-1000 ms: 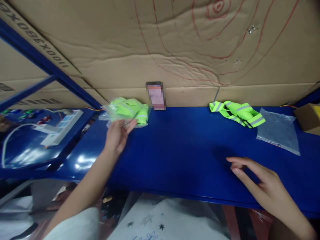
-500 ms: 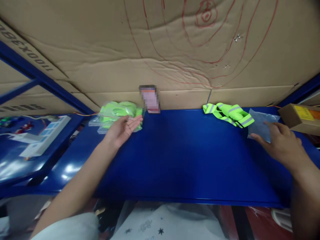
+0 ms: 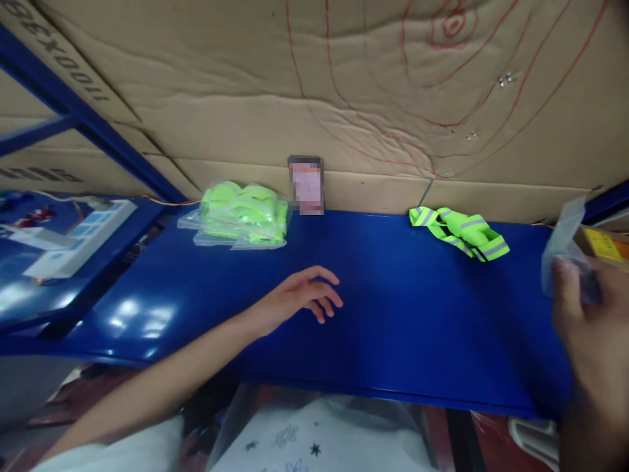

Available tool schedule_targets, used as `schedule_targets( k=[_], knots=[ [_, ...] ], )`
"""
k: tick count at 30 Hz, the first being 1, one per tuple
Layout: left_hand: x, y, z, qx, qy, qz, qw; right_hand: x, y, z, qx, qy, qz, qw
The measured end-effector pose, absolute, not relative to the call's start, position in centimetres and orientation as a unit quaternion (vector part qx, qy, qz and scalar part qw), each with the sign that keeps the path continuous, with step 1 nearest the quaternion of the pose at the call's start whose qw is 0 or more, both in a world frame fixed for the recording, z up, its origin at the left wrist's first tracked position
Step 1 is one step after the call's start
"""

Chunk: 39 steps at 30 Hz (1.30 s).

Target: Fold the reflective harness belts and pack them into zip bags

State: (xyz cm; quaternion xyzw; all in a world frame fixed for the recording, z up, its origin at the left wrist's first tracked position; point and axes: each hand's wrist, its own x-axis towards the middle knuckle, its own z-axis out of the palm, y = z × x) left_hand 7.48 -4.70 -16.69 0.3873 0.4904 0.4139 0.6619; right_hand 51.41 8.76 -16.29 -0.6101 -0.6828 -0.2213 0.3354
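My left hand [image 3: 307, 295] hovers over the middle of the blue shelf [image 3: 393, 341], fingers apart and holding nothing. At the right edge my right hand [image 3: 590, 301], blurred, grips a clear plastic bag [image 3: 565, 229], raised off the shelf. To the left of it lies a loose neon-yellow reflective strap [image 3: 466, 229] with grey stripes, crumpled near the back. Beyond my left hand, several neon-yellow bundles in clear plastic bags [image 3: 240, 216] are stacked at the back left.
A phone-like device [image 3: 308, 187], its screen pixelated, leans on the cardboard wall [image 3: 221, 131] with red drawn rings. A brown box with a yellow label [image 3: 602, 244] stands at the far right. Blue frame bars [image 3: 98, 118] and a white item [image 3: 78, 242] are at left.
My left hand has moved away from the bagged bundles toward the shelf's middle. My right hand has lifted the clear plastic bag from beside the strap and carried it right.
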Motion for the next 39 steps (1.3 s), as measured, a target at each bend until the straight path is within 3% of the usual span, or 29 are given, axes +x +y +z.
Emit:
schedule_targets(
  k=[2,5,8,11,13,17,20,25,30,35,39],
  knots=[
    [9.2,-4.4,-17.4,0.431,0.472,0.385,0.666,48.0,6.0,-15.2,-0.527,-0.747,-0.132,0.384],
    [11.6,-4.5,-18.4,0.512,0.451,0.363,0.634,41.9,2.6,-14.7,-0.448,-0.777,0.205,0.392],
    [12.5,-4.2,-19.7,0.566,0.465,0.445,0.515,36.5,2.1,-15.2,-0.401,-0.602,0.612,0.320],
    [11.1,-2.7,-20.6,0.501,0.519,0.567,0.398,33.9,3.9,-15.9,-0.404,-0.429,0.767,0.253],
    [9.7,-1.6,-20.6,0.432,0.531,0.575,0.447,33.7,5.2,-16.5,-0.412,-0.372,0.796,0.240],
    [8.1,-1.1,-19.1,0.410,0.476,0.459,0.628,34.5,6.9,-17.6,-0.436,-0.406,0.757,0.270],
    [7.6,-1.5,-17.7,0.414,0.526,0.435,0.602,34.9,8.2,-18.1,-0.447,-0.476,0.686,0.323],
    [6.4,-1.1,-16.9,0.392,0.574,0.511,0.506,35.7,10.3,-18.1,-0.408,-0.523,0.644,0.382],
    [6.9,-1.1,-17.6,0.427,0.528,0.484,0.552,35.3,9.6,-19.0,-0.376,-0.561,0.665,0.319],
    [7.1,-1.2,-17.8,0.441,0.489,0.537,0.527,34.7,8.9,-19.7,-0.388,-0.545,0.671,0.321],
    [7.1,-1.2,-17.4,0.430,0.429,0.521,0.599,34.6,8.9,-20.1,-0.385,-0.541,0.687,0.293]
  ],
)
